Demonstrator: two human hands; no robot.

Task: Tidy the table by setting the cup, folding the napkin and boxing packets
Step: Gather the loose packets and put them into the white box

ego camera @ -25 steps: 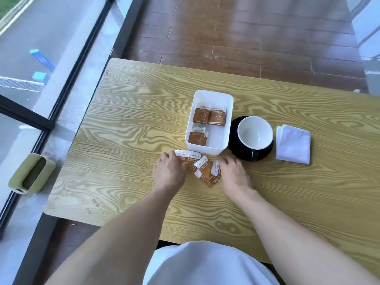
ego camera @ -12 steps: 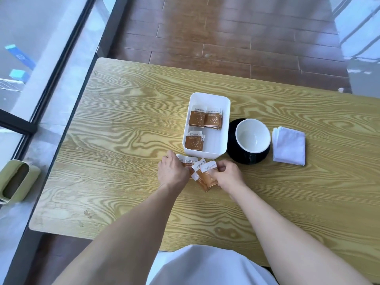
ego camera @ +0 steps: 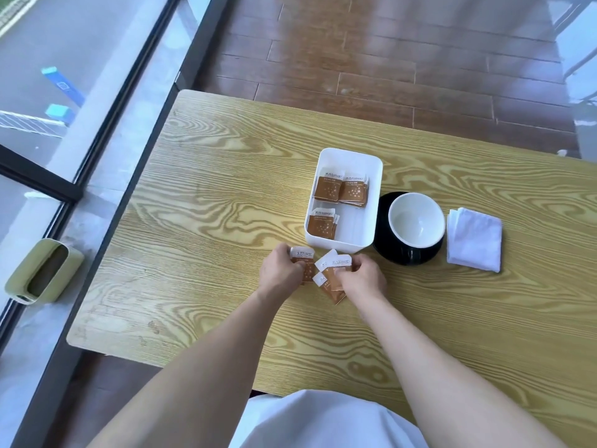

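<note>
Your left hand point(ego camera: 281, 270) pinched one packet point(ego camera: 303, 257), your right hand point(ego camera: 361, 279) gripped the loose packets point(ego camera: 332, 273) on the tabletop point(ego camera: 210, 221) just near of the box point(ego camera: 374, 202); you did best to square them first

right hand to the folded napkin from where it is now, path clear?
Probably not directly. The right hand grips packets near the table's front, and the cup on its black saucer sits partly between it and the napkin. Skirting the saucer's near side looks free.
</note>
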